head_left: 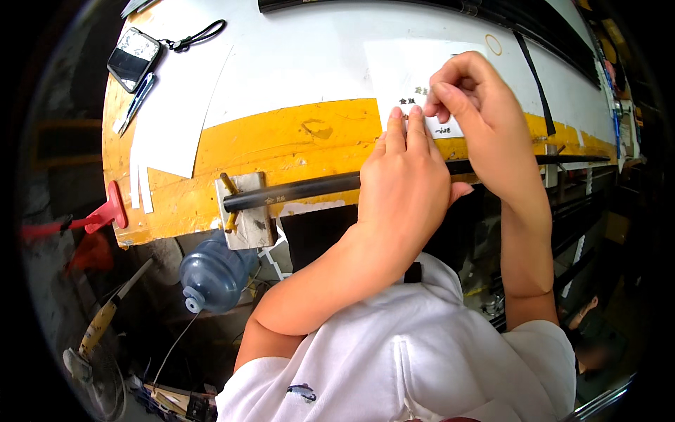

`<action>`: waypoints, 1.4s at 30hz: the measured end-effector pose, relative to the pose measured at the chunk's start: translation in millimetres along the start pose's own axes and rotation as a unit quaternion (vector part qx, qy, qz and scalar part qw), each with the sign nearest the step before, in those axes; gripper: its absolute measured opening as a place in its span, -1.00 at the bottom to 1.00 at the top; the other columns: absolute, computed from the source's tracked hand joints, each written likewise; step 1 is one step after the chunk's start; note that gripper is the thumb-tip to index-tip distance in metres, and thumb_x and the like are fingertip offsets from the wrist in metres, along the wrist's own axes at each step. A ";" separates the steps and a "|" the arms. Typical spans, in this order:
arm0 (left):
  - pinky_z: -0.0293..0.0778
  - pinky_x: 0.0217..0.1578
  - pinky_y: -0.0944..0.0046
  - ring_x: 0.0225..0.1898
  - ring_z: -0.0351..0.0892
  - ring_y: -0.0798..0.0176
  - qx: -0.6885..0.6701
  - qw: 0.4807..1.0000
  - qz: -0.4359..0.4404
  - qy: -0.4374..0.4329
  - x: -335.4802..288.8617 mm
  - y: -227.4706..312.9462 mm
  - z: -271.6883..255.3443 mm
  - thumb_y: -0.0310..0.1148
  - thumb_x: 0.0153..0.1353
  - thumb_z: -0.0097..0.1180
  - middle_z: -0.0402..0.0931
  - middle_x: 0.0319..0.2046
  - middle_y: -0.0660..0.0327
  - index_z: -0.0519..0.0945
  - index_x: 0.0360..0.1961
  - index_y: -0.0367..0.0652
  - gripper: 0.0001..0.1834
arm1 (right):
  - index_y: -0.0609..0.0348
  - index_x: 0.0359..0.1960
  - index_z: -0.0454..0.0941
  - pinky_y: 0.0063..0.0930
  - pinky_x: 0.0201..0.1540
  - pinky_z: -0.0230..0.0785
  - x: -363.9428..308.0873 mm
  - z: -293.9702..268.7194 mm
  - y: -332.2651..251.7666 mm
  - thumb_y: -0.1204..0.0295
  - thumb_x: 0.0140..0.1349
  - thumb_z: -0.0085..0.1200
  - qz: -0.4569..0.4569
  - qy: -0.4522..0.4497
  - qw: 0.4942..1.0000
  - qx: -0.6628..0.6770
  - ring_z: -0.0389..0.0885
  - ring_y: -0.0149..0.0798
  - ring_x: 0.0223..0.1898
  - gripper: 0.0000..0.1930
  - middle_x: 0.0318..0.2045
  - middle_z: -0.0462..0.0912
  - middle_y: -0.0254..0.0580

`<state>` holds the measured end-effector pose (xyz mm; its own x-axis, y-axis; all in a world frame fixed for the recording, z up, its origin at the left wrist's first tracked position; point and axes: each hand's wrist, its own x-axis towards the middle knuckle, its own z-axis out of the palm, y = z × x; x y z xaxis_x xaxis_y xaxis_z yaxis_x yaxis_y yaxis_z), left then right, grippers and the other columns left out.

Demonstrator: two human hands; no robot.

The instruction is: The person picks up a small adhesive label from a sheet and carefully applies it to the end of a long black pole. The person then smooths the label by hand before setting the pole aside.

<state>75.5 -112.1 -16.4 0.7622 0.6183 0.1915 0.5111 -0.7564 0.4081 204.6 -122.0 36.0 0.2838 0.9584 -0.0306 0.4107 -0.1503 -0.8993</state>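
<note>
My left hand (404, 172) reaches over a long black rod (302, 190), with two fingertips pressed on a white sheet (394, 74) that carries small dark printed marks. The thumb is held out to the side, by the rod. Just beyond those fingertips, my right hand (474, 91) is raised over the sheet with thumb and forefinger pinched together. Whatever the pinch holds, if anything, is too small to make out. The rod has small light markings near its left end, which rests on a pale block (249, 228) with yellow pegs.
A phone (135, 60) with a wrist strap, a blue pen (138, 102) and white paper (183, 133) lie at the left. Black rods (450, 8) lie along the back. A red-handled clamp (109, 211) grips the left edge. Below stands a blue water bottle (218, 271). Another person appears lower right.
</note>
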 end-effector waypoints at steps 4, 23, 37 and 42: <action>0.41 0.17 0.18 0.25 0.40 -0.12 -0.032 0.999 -0.011 0.023 -0.4 -0.9 -0.9 0.08 0.05 0.24 0.45 0.14 -0.19 0.52 0.04 -0.52 -0.20 | 0.27 -0.25 0.38 -0.61 -0.21 0.35 -20.4 2.0 -30.2 0.62 0.33 -0.04 -0.051 0.039 0.996 0.055 0.49 -0.47 -0.31 -0.97 -0.30 0.50 -0.22; 0.59 -0.35 0.42 -0.33 0.60 0.36 -0.694 0.686 -0.218 0.012 -92.1 9.1 -90.2 -0.53 0.25 0.17 0.56 -0.35 0.13 0.47 -0.24 -0.34 -0.86 | 0.16 -0.40 0.29 -0.55 -0.39 0.36 -111.7 20.5 -48.6 0.51 0.13 0.17 -0.093 0.005 0.956 0.277 0.39 -0.36 -0.50 -0.77 -0.50 0.41 -0.14; 0.38 -0.43 0.53 -0.47 0.47 0.48 -0.541 0.806 -0.199 0.132 -136.6 -10.7 -84.1 -0.55 0.19 0.24 0.49 -0.44 0.25 0.47 -0.30 -0.29 -0.84 | 0.29 -0.35 0.46 -0.61 -0.29 0.43 -126.2 56.9 -28.2 0.74 0.09 0.13 0.033 -0.006 0.965 0.261 0.52 -0.43 -0.41 -0.85 -0.38 0.51 -0.18; 0.29 -0.43 0.39 -0.48 0.37 0.34 -0.359 0.898 -0.157 0.200 -135.0 -41.6 -84.0 -0.57 0.04 0.31 0.45 -0.50 0.25 0.52 -0.42 -0.24 -0.84 | 0.29 -0.30 0.46 -0.64 -0.29 0.40 -115.2 81.4 -35.4 0.74 0.11 0.13 0.033 0.006 0.970 0.242 0.49 -0.48 -0.41 -0.83 -0.38 0.51 -0.21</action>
<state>-82.1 -146.2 15.7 0.3488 0.9126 0.2134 0.1776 -0.2879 0.9410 86.8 -207.3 35.8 0.3061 0.9474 -0.0934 -0.0634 -0.0776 -0.9950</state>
